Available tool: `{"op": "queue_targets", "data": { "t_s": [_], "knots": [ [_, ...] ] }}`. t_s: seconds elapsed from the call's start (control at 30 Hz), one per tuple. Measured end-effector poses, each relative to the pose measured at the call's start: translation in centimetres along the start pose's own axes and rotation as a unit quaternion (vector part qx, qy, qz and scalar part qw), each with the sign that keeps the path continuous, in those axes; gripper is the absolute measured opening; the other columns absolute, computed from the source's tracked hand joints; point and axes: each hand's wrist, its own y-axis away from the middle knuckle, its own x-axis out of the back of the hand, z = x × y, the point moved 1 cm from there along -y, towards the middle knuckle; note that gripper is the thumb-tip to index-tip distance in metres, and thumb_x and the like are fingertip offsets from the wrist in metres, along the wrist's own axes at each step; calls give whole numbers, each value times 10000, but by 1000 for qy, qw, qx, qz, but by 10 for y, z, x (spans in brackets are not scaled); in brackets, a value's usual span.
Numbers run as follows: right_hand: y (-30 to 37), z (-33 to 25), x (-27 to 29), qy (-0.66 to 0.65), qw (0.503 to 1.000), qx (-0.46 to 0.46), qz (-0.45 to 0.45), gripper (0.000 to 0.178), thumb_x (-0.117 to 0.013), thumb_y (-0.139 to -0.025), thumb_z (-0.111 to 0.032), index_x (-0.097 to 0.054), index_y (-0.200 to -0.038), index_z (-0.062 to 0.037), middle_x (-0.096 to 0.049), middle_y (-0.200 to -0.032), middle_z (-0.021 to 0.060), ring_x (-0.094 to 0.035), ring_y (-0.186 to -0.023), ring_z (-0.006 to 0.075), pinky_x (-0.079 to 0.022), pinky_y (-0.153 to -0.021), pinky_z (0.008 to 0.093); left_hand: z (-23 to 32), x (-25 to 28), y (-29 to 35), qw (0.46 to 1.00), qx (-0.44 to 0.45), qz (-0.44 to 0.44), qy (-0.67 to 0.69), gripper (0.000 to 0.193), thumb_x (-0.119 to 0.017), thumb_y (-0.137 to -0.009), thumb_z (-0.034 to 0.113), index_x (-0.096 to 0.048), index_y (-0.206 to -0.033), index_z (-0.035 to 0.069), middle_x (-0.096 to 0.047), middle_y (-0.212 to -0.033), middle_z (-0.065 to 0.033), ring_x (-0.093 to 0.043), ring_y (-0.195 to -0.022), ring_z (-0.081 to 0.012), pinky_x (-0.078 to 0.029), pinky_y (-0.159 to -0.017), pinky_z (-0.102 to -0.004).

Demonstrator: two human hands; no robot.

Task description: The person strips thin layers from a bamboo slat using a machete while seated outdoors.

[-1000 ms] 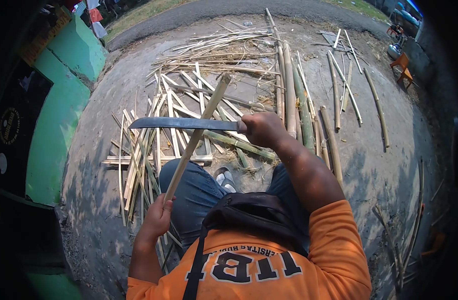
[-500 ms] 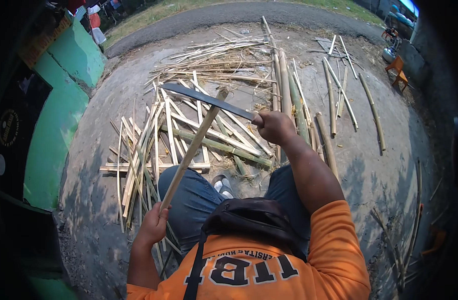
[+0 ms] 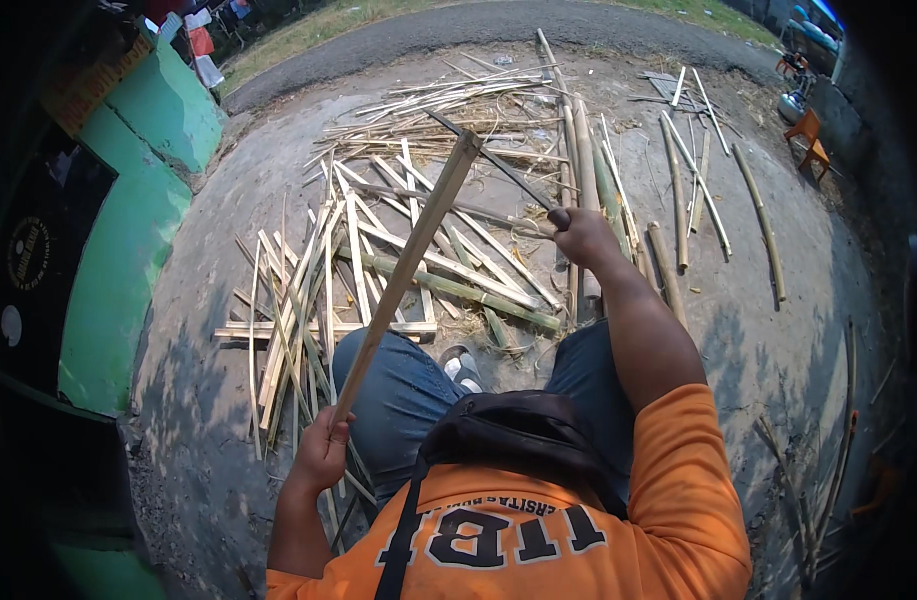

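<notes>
My left hand (image 3: 321, 447) is closed round the lower end of a long split bamboo strip (image 3: 408, 260), which slants up and away to the right. In my right hand (image 3: 588, 240) is the handle of a machete (image 3: 519, 182), its dark blade seen almost edge-on. The blade runs past the far side of the strip's top end, and its tip shows to the left of it. Whether the blade touches the strip I cannot tell.
Split bamboo strips (image 3: 448, 262) lie crossed in a loose pile beyond my knees. More thin strips (image 3: 428, 125) lie farther off. Whole bamboo poles (image 3: 586, 170) lie on the right. A green wall (image 3: 118, 290) stands left, and an orange chair (image 3: 806, 140) far right.
The machete has turned from showing its flat side to nearly edge-on. My right hand has moved slightly up and right. The strip's top end has risen a little.
</notes>
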Motion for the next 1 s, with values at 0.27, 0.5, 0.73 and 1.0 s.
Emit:
{"op": "queue_targets", "data": {
  "t_s": [0.27, 0.5, 0.73, 1.0],
  "knots": [
    [25, -15, -10, -8, 991, 123, 58, 242, -653, -957, -346, -770, -1041, -152, -745, -952, 191, -715, -937, 405, -566, -833, 499, -6, 8, -7, 986, 49, 3, 157, 306, -470, -1131, 312, -587, -1215, 42, -465, -754, 50, -405, -635, -44, -347, -579, -234],
    [23, -21, -13, -175, 964, 166, 109, 224, -787, -899, -279, -734, -988, -80, -724, -821, 176, -708, -757, 330, -548, -729, 419, -3, 2, -8, 978, 75, -21, 193, 299, -466, -1132, 295, -580, -1241, 41, -468, -757, 54, -414, -631, -40, -359, -576, -232],
    [25, -28, -23, -300, 928, 210, 68, 274, -803, -910, -275, -680, -891, -31, -635, -706, 72, -547, -654, 160, -484, -648, 370, 38, -13, -45, 997, 52, -7, -62, 357, -489, -1114, 313, -534, -1329, 32, -644, -837, -128, -639, -739, -291, -489, -689, -421],
    [69, -75, -34, -410, 871, 161, -215, 202, -792, -951, -227, -686, -979, -57, -605, -776, -34, -536, -681, 63, -445, -624, 280, 68, -40, -76, 987, -12, 3, -159, 396, -500, -1092, 307, -466, -1420, 88, -699, -920, -276, -667, -930, -521, -496, -799, -575]
  ]
}}
